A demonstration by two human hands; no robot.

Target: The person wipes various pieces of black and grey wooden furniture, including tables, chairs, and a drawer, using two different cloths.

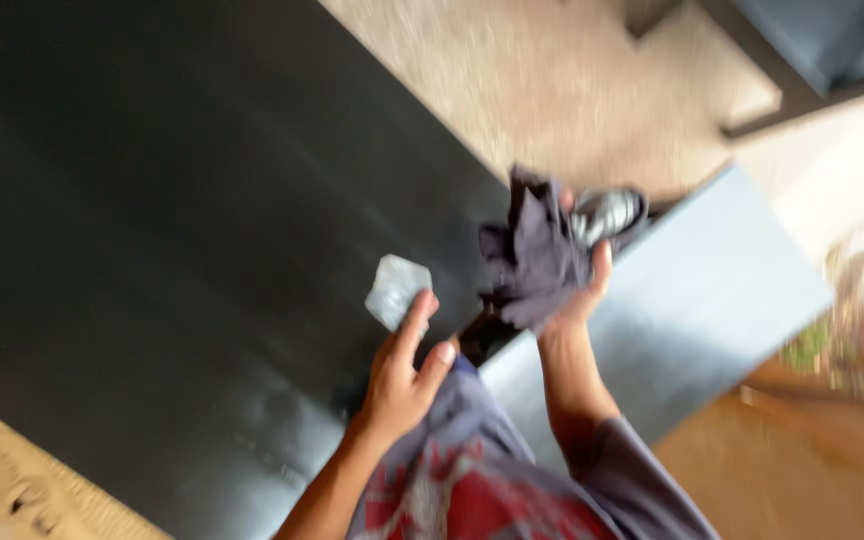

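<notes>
A crumpled dark cloth (537,255) sits bunched in the right hand (577,290), fingers closed around it, above the gap between a black tabletop (152,200) and a grey panel (692,300). It shows no clear long axis. The left hand (402,375) pinches a small clear packet (397,290), forearm reaching up over the tabletop. Beige carpet (552,80) lies beyond.

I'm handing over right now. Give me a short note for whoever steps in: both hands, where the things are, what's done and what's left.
Left hand: fingers pinch a small pale crumpled piece over the black table.
Right hand: grips a bunched dark grey cloth, held up over the table's edge, with something striped partly wrapped in it.
Done: both items are off the surface, in hand.
Left: neither is put down yet. The picture is blurred, so finer detail is unclear.
</notes>
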